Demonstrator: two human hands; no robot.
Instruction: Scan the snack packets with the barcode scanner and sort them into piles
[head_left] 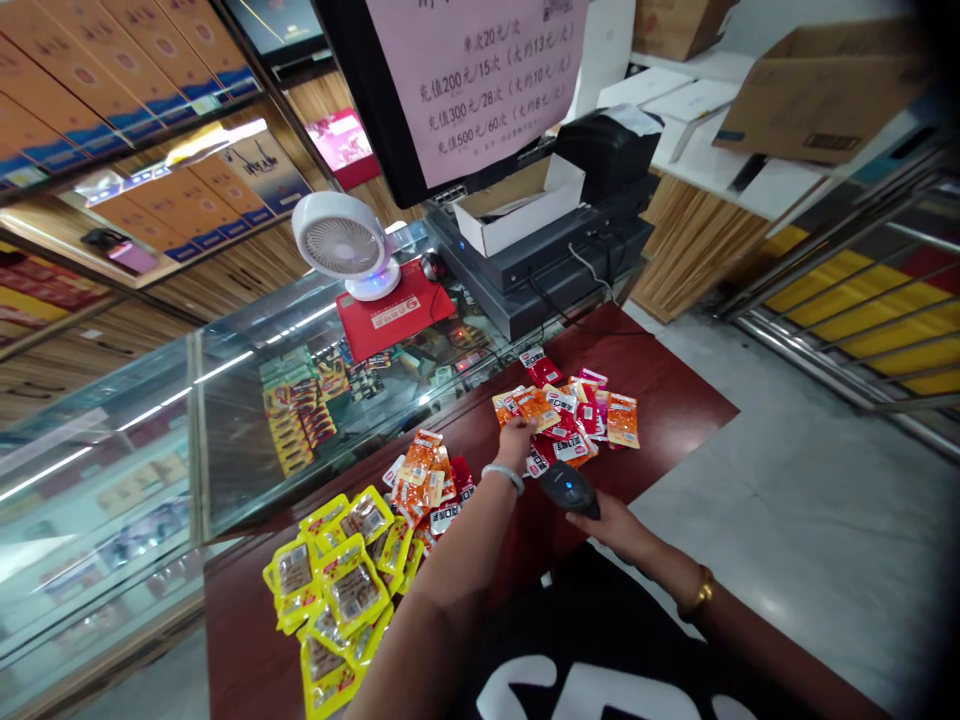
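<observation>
My left hand (517, 442), with a pale bangle at the wrist, reaches to the near left edge of a pile of red and orange snack packets (576, 425). Its fingers are closed on an orange snack packet (537, 405). Wrapped round the grip of a black barcode scanner (566, 488) is my right hand (606, 522); the scanner's head lies just in front of the pile, with a small blue light on top. Left of my left forearm is a second group of orange and red packets (421, 480), beside a heap of yellow snack packs (349, 585).
The dark red counter (667, 400) borders a glass display case (232, 460). On the glass stand a white fan (345, 245), a red mat (420, 310) and a monitor with a pink sign (480, 80). A metal rack (847, 290) is at the right.
</observation>
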